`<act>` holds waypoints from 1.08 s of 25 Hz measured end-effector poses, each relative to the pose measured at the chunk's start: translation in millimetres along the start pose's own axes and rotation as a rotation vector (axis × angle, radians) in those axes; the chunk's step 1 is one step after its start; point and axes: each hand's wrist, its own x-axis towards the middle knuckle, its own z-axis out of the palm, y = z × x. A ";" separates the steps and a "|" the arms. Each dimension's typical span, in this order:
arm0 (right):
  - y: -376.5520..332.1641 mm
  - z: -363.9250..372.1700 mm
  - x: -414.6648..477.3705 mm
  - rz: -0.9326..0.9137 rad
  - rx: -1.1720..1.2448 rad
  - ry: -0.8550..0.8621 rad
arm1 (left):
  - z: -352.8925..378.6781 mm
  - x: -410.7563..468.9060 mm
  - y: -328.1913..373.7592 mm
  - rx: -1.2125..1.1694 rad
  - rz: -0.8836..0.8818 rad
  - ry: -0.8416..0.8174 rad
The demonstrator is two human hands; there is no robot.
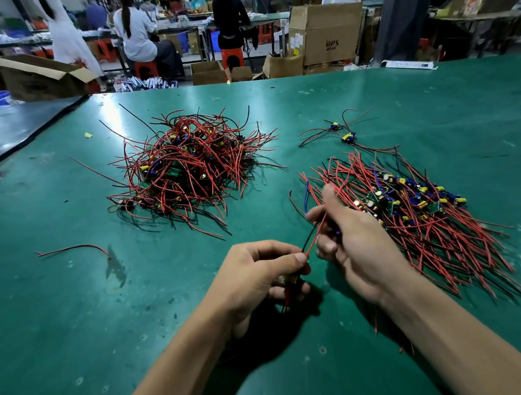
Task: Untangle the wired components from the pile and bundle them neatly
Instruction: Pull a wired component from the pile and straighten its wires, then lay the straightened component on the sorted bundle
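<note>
The left hand point(261, 275) is gripping a wired component point(287, 280) above the tabletop point(71, 316) while the right hand point(355, 241) is pinching its leads point(315, 238) straight. Next it is likely going onto the aligned bundle point(416, 212), beside the tangled pile point(191, 169).

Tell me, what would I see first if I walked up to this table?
Probably the big tangled pile of red and black wires, in the middle of the green table. To its right lies a tidier heap, its wires mostly combed one way. Nearest, the left hand and right hand hold one wired component between them.
</note>
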 end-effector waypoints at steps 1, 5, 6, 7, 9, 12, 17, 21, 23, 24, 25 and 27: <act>4.3 1.9 -4.2 -0.014 -0.130 -0.083 | -1.7 0.0 -0.3 -0.015 -0.001 0.014; 9.3 -2.0 -8.0 -0.001 -0.278 -0.227 | -4.6 0.5 1.5 -0.031 -0.032 -0.003; 7.1 -2.9 -5.6 -0.041 -0.330 -0.192 | -5.3 1.0 2.5 -0.026 -0.043 -0.015; 4.6 -4.3 -3.3 -0.095 -0.357 -0.153 | -5.7 1.2 4.2 -0.029 -0.051 -0.030; 1.4 -8.2 1.5 -0.198 -0.344 -0.065 | -6.1 2.3 7.2 -0.057 -0.061 -0.059; -0.3 -14.6 7.5 -0.290 -0.376 0.075 | -4.3 4.0 9.7 -0.066 -0.066 -0.086; -2.1 -12.8 16.3 -0.112 -0.129 0.237 | -4.8 2.2 9.9 -0.032 -0.078 -0.135; 4.4 -3.1 5.2 0.080 -0.103 0.033 | -8.3 5.1 4.5 -0.005 -0.096 -0.020; 12.7 3.9 -4.1 0.000 -0.421 -0.042 | -7.7 11.8 1.0 -0.108 -0.078 0.088; 16.1 7.1 -7.2 -0.070 -0.597 -0.042 | -6.2 14.4 0.9 -0.196 -0.079 0.096; 19.8 8.3 -7.9 -0.155 -0.744 -0.030 | -4.2 16.6 1.2 -0.306 -0.090 0.082; 26.1 9.2 -9.6 -0.286 -0.869 -0.002 | -2.1 19.5 2.5 -0.460 -0.134 0.046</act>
